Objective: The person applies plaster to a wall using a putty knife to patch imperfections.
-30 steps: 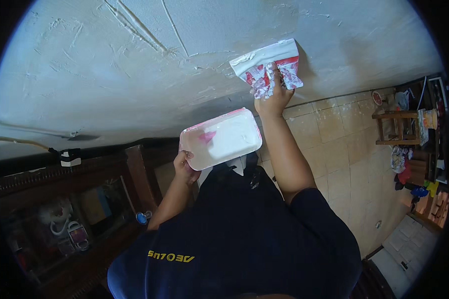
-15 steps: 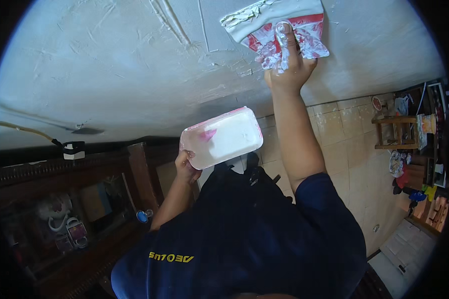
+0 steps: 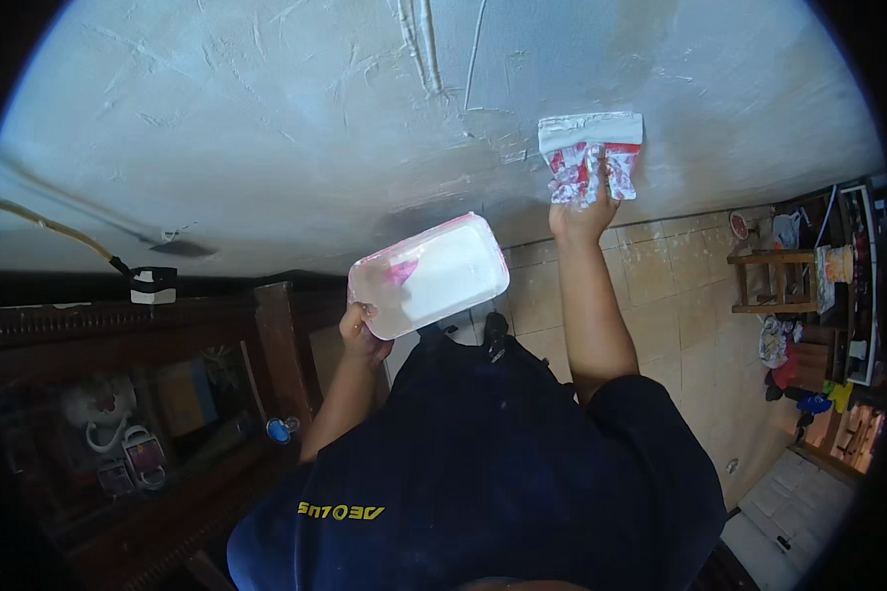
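My right hand (image 3: 583,217) is closed on a wide red putty knife (image 3: 621,150) smeared with white putty. Its blade is against or very close to the wall (image 3: 296,128); a band of putty covers the blade. Lower and to the left, my left hand (image 3: 365,335) grips the near left corner of a white rectangular tub (image 3: 443,281), thumb over the rim. White putty lies inside the tub, with a pink patch showing near its far left wall. Thin raised lines and trowel marks run over the grey-white wall.
Left of me stands a dark wooden cabinet (image 3: 276,345) with mugs behind its glass. A yellowish cable (image 3: 54,227) runs along the wall to a small black-and-white box (image 3: 153,284). Beige tiles (image 3: 660,325) cover the floor. At right are a wooden stool (image 3: 774,281) and household clutter.
My right hand has come down the wall, nearer to me, with the putty knife, which is now turned more squarely. The tub has shifted slightly left in view, still held by my left hand.
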